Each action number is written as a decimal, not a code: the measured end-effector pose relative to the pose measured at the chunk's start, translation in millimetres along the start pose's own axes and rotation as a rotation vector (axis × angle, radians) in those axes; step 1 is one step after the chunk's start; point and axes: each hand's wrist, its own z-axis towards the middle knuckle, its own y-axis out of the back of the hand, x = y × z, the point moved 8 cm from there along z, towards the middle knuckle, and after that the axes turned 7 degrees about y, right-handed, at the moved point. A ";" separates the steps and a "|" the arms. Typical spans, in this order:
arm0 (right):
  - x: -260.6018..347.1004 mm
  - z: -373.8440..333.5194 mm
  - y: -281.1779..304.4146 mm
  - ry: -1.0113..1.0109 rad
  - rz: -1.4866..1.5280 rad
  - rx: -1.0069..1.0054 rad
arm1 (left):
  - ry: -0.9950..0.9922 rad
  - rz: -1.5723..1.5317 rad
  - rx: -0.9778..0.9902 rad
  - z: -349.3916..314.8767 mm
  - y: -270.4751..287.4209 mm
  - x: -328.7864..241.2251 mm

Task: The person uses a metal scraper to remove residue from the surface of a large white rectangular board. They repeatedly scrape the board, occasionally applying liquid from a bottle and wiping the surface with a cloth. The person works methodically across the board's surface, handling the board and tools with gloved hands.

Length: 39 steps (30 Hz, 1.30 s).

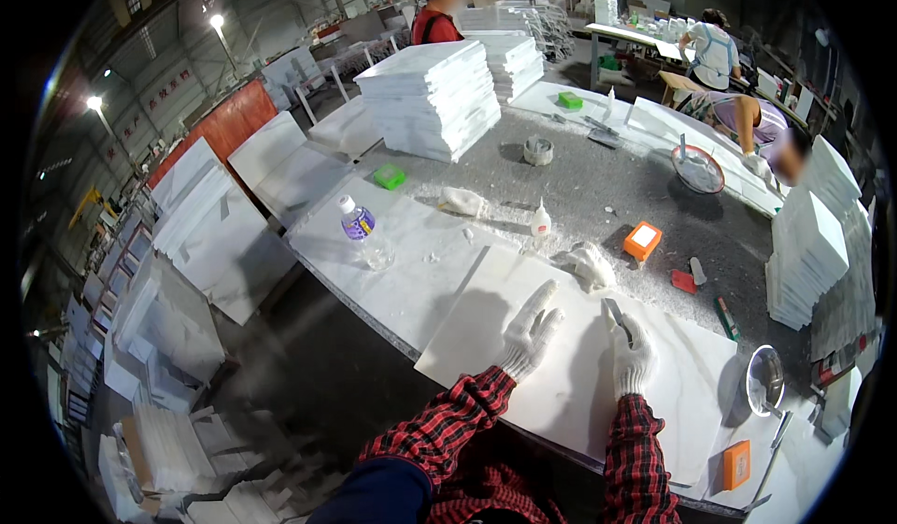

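A white marble slab (570,374) with faint grey veins lies flat on the worktable before me. On it rests my left hand (531,337), in a white knitted glove, open with its fingers stretched forward. My right hand (633,356), gloved alike, is closed around a thin flat scraper (612,312) whose blade pokes out past the fingers, low over the slab; its handle is hidden in the glove. Just beyond the slab's far edge sits a crumpled white cloth or glove (589,264). A small white squeeze bottle (541,219) stands further back.
A plastic bottle (357,217) stands at left, near a green box (389,176). Orange boxes (642,241), a steel bowl (764,380) and a rimmed bowl (698,169) are at right. Stacked slabs (430,99) rise behind. A co-worker (747,122) leans over the table's far right.
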 end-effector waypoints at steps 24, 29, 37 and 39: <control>-36.9 -6.7 -13.7 0.116 0.417 -0.130 | 0.420 -0.900 -0.180 -38.2 9.2 8.9; 111.3 -97.8 -45.5 -0.225 1.036 0.252 | 0.380 -1.219 -0.105 -52.4 4.2 15.7; 49.8 -70.5 -55.1 -0.178 0.888 -0.034 | 0.675 -1.155 0.129 -136.9 -6.9 -20.6; 61.6 -81.6 -50.9 -0.186 0.803 0.045 | 0.659 -1.028 0.060 -139.8 13.7 -6.8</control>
